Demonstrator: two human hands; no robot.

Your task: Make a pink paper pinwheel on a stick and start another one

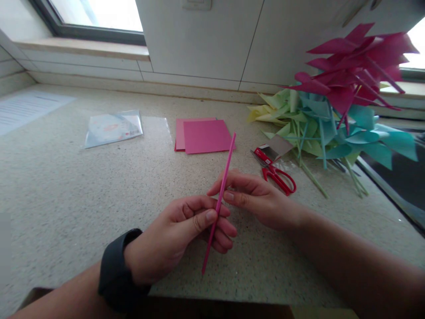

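Pinching a pink stick (219, 204), both hands over open counter (66, 199).

Head view, forward-down (close) over countertop (66, 199)

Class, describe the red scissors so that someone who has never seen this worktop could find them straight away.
Start at the heap of paper pinwheels on the right of the speckled worktop. At its near-left foot lie the scissors, just beyond the right hand. They alone have looped red handles.
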